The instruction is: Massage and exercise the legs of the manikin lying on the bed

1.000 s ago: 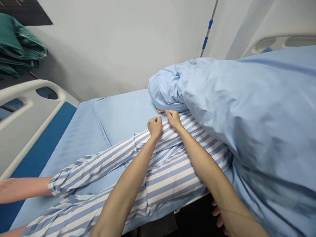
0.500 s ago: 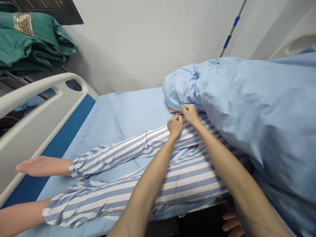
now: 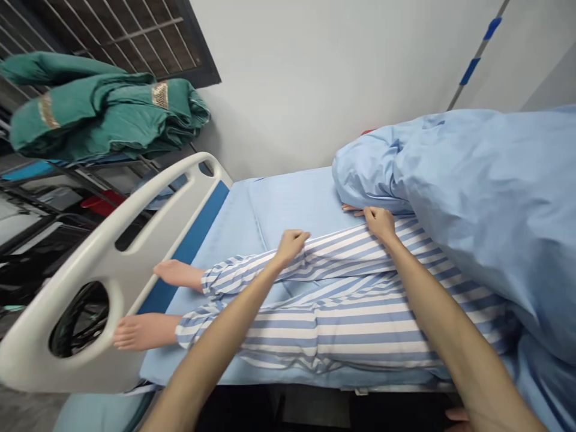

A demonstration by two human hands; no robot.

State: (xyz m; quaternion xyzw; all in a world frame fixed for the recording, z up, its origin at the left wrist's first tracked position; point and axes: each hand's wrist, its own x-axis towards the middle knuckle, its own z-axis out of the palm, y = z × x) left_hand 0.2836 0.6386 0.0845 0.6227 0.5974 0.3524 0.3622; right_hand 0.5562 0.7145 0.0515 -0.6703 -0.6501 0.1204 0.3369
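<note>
A figure in blue-and-white striped trousers lies on a bed with a light blue sheet. My left hand pinches the striped cloth of the far leg around the knee. My right hand is closed on the striped cloth higher up, right at the edge of the light blue quilt that covers the upper body. Two bare feet stick out of the trouser legs near the footboard.
A white plastic footboard with cut-outs stands at the left end of the bed. Folded green cloth lies on a rack behind it, under a barred window. A pole with blue clips leans at the back right wall.
My left hand has slid down the far trouser leg toward the feet, away from my right hand. The view has swung left, showing the footboard and both feet.
</note>
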